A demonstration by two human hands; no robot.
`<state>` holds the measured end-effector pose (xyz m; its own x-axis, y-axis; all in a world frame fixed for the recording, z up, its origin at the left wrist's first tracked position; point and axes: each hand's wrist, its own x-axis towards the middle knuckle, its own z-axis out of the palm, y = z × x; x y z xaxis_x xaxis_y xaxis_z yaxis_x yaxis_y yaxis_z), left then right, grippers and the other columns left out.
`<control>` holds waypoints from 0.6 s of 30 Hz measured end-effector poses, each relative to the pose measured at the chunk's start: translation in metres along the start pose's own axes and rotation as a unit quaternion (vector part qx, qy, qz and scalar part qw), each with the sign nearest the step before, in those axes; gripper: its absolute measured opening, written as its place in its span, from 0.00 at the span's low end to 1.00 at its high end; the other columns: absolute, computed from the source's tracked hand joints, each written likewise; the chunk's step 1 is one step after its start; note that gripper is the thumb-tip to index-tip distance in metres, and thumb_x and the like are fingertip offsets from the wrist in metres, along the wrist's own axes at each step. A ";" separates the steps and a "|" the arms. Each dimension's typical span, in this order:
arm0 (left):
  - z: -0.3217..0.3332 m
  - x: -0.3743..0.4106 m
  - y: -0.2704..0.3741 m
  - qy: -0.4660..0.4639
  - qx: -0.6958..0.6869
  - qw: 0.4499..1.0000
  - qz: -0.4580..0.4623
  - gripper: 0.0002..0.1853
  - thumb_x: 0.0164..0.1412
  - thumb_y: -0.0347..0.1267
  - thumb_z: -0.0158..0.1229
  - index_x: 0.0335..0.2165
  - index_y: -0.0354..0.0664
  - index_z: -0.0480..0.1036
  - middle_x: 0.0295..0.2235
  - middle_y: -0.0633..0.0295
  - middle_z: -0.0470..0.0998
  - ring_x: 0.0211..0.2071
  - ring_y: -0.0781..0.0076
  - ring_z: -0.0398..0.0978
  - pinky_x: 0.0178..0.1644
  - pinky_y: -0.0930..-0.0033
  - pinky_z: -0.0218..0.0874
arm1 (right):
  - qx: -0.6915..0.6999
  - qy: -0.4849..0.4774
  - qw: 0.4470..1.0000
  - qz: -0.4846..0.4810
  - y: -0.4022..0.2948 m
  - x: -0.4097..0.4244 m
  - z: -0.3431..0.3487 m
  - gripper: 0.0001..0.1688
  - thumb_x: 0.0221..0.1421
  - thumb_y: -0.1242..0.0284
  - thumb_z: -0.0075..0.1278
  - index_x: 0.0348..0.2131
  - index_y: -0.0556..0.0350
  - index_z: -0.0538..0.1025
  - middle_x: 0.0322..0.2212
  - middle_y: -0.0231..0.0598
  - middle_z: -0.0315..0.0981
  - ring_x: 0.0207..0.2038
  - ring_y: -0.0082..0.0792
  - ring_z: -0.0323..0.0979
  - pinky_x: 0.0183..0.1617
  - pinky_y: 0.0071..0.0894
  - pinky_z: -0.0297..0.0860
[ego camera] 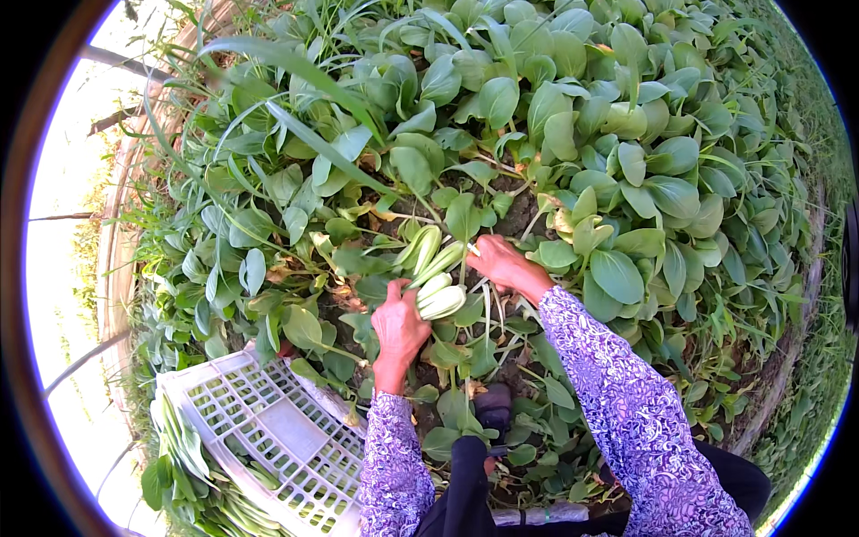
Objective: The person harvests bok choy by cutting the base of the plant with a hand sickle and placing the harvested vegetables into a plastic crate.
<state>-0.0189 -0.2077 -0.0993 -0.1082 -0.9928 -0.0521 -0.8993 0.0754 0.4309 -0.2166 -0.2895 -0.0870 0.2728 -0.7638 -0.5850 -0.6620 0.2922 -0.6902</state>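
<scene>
My left hand [400,322] is closed around several pale-stemmed bok choy heads [440,299], their thick white-green bases pointing right. More light green stalks [424,248] lie just above the bunch. To the right, my right hand [504,264] is curled low among the plants, close to the bunch. A small white thing [474,250] shows at its thumb side; whether it is a stalk or a tool cannot be told. Most of the right fingers are hidden. Below the hands, cut pale stalks and loose leaves [484,356] lie over dark soil.
A white plastic crate [288,429] stands tilted at lower left, with leafy greens [194,463] in and beside it. Dense bok choy plants [604,154] grow ahead and right. Long grass blades [315,84] arch across the upper left. A dark shoe [493,406] rests between the plants below.
</scene>
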 end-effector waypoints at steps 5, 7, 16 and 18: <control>0.019 0.014 0.005 0.002 -0.007 1.000 -0.024 0.21 0.31 0.31 0.64 0.32 0.40 0.75 0.39 0.63 0.71 0.29 0.55 0.74 0.33 0.60 0.64 | -0.170 0.207 0.936 -0.226 0.017 -0.022 -0.024 0.17 0.54 0.66 0.45 0.25 0.67 0.66 0.22 0.57 0.67 0.21 0.54 0.68 0.24 0.44 0.65; 0.003 0.006 -0.016 -0.054 0.007 0.997 -0.056 0.24 0.30 0.34 0.65 0.33 0.39 0.75 0.41 0.58 0.71 0.33 0.54 0.73 0.38 0.61 0.64 | -0.077 0.285 0.931 -0.215 -0.013 -0.073 -0.033 0.15 0.54 0.68 0.47 0.23 0.64 0.66 0.16 0.53 0.65 0.20 0.55 0.66 0.24 0.45 0.63; -0.153 -0.010 0.009 -0.061 -0.102 0.992 -0.046 0.27 0.27 0.30 0.64 0.35 0.35 0.72 0.30 0.52 0.77 0.32 0.60 0.75 0.40 0.66 0.64 | 0.277 0.338 0.895 -0.087 -0.019 -0.301 -0.062 0.17 0.55 0.65 0.49 0.23 0.62 0.67 0.11 0.33 0.58 0.12 0.20 0.60 0.17 0.23 0.59; -0.196 -0.037 0.026 -0.080 -0.272 0.959 -0.028 0.22 0.32 0.23 0.61 0.34 0.34 0.72 0.31 0.59 0.77 0.32 0.70 0.75 0.40 0.71 0.64 | 0.307 0.357 0.876 -0.109 -0.025 -0.319 -0.052 0.18 0.55 0.63 0.49 0.23 0.60 0.67 0.12 0.27 0.59 0.13 0.17 0.60 0.16 0.19 0.57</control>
<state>0.0447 -0.1875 0.0902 -0.1698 -0.9634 -0.2075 -0.5567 -0.0800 0.8268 -0.3231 -0.0829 0.1390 -0.3042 -0.9413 -0.1463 -0.0885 0.1809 -0.9795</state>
